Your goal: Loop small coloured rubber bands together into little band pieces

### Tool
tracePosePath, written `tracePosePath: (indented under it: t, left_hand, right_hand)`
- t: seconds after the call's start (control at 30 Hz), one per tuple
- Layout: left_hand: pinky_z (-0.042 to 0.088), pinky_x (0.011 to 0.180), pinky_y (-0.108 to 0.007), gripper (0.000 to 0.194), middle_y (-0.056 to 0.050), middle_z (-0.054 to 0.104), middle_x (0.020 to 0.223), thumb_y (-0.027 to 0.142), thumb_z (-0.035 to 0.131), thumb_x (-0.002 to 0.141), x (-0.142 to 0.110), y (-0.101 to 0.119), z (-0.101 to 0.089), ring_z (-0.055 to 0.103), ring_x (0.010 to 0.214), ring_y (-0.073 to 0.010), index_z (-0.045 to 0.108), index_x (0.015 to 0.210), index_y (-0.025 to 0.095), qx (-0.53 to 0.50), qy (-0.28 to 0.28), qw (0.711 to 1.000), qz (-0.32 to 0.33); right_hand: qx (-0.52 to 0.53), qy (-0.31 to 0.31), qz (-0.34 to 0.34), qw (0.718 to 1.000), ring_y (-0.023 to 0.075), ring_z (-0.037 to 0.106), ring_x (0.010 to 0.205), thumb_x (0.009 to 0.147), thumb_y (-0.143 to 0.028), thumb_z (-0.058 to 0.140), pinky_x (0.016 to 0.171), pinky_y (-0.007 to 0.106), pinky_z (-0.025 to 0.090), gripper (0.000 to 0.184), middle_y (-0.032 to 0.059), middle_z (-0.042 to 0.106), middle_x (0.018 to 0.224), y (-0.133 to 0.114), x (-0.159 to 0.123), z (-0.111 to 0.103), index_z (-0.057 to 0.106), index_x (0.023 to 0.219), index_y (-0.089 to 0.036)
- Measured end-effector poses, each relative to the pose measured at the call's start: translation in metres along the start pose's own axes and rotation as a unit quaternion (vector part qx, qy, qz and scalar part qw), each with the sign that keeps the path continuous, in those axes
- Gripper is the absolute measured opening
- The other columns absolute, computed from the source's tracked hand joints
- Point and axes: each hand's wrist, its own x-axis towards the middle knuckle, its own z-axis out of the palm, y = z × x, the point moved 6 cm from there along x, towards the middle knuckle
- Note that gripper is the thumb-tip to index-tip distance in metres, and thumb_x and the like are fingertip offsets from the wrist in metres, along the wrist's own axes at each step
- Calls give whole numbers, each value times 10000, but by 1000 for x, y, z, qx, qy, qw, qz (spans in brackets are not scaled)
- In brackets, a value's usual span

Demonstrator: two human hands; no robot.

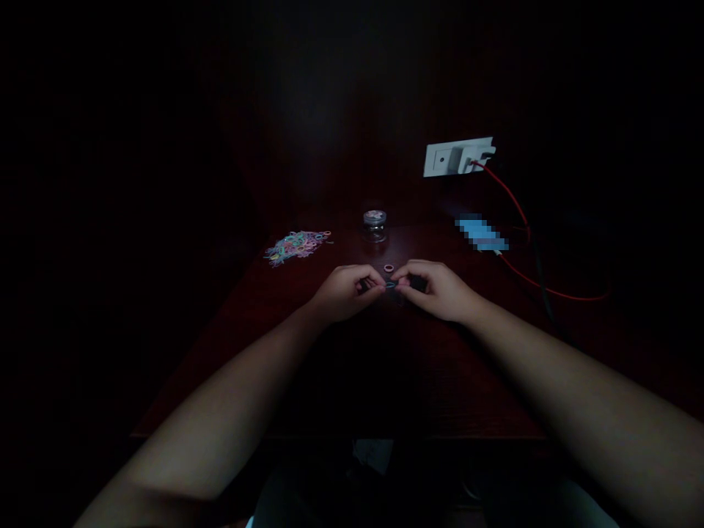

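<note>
Between my two hands, just above the dark red table, is a small blue-green rubber band. Thumb and fingers of my left hand pinch one side of it. My right hand pinches the other side the same way. Just beyond the fingertips lies a small pink ring, which looks like a rolled hair tie. Off to the left on the table is a loose pile of colourful rubber bands. A small clear round jar with a patterned lid stands behind my hands.
A lit phone, pixelated, rests at the right with a red cable running to a white charger in the wall socket. A dark cord hangs down beside it. The surroundings are very dark.
</note>
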Motion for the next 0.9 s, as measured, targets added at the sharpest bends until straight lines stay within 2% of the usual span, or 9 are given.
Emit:
tracePosePath:
  t: [0.17, 0.73, 0.9]
  left_hand:
    - [465, 604, -220, 107, -20, 693, 775, 262, 628, 836, 0, 4, 2, 595, 648, -101, 678, 859, 171, 6, -11, 1000, 14]
    - [465, 609, -222, 123, -25, 690, 790, 266, 649, 825, -1, 8, 2, 604, 670, -104, 670, 889, 162, -12, -19, 999, 27]
    - [451, 581, -208, 106, -18, 674, 753, 260, 631, 834, -1, 7, 1, 583, 635, -94, 654, 830, 157, -2, -7, 1000, 19]
  right_hand:
    - [-4, -7, -13, 1000, 150, 590, 718, 847, -232, 587, 678, 281, 456, 111, 37, 639, 772, 2, 0, -1, 683, 836, -178]
    - [-10, -13, -12, 1000, 142, 580, 716, 833, -222, 605, 685, 274, 437, 93, 32, 632, 765, 2, 0, 1, 675, 814, -164]
    - [-11, -12, -14, 1000, 138, 577, 710, 831, -223, 604, 681, 270, 439, 96, 30, 626, 757, 3, 0, 2, 672, 804, -162]
